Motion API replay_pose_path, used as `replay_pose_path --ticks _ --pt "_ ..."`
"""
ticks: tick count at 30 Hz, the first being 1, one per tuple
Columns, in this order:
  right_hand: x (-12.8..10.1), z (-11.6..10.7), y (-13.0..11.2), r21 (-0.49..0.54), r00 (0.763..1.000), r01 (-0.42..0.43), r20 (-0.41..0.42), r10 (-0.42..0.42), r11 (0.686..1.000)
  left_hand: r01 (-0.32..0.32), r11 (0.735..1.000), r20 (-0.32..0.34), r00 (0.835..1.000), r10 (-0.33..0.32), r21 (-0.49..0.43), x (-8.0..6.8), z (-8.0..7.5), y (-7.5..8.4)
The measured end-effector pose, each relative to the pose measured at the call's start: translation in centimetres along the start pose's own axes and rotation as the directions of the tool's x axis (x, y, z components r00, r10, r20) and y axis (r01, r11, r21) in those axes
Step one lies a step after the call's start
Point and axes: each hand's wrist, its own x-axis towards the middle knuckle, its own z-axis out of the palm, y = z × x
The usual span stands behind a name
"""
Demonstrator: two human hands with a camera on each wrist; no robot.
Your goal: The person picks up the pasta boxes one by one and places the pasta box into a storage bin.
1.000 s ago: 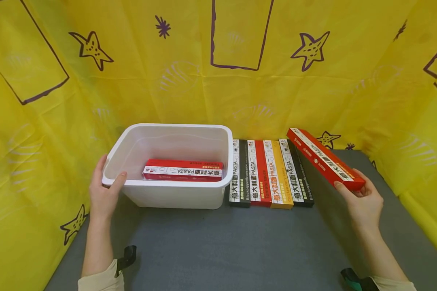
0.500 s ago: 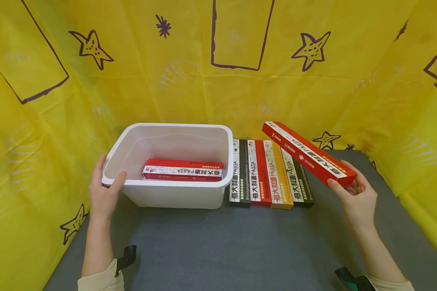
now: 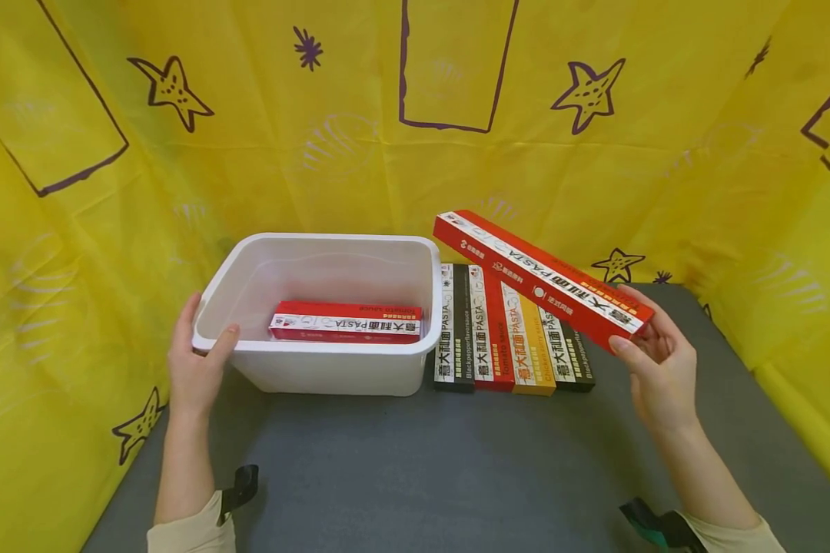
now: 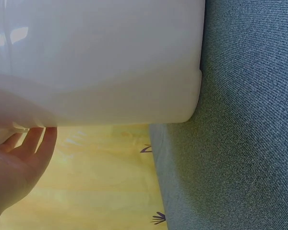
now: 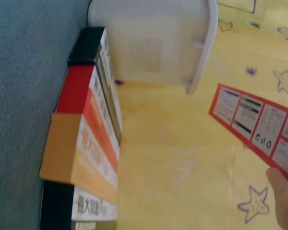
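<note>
My right hand grips one end of a red tomato sauce pasta box, thumb at the near side. The box is raised, its far end angled up and left toward the bin. Its printed back shows in the right wrist view. At the left, my left hand holds the white plastic bin by its front left corner, thumb over the rim and fingers outside. Another red pasta box lies inside the bin near the front wall. In the left wrist view, fingers touch the bin's outer wall.
Right of the bin, pasta boxes lie side by side: a black one, a red one, a yellow one and another black one. A yellow patterned cloth hangs around the grey tabletop.
My right hand has carried the red pasta box leftward, from right of the row to over it, its far end rising close to the bin's right rim. The left hand stays on the bin.
</note>
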Motion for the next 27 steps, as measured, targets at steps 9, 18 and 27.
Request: replay_pose_path --ticks 9,18,27 --pt "0.2 2.0 0.6 -0.078 0.989 -0.012 0.149 0.024 0.997 -0.007 1.0 -0.002 1.0 0.007 -0.008 0.1 -0.1 -0.2" --pt "0.8 3.9 1.6 -0.193 0.965 -0.042 0.247 0.091 0.98 -0.018 1.0 -0.012 1.0 0.018 -0.004 0.2 -0.1 -0.4" --pt "1.6 5.1 2.6 -0.281 0.93 -0.056 0.334 0.153 0.958 -0.037 0.999 -0.007 0.999 0.037 -0.014 0.1 0.0 -0.3"
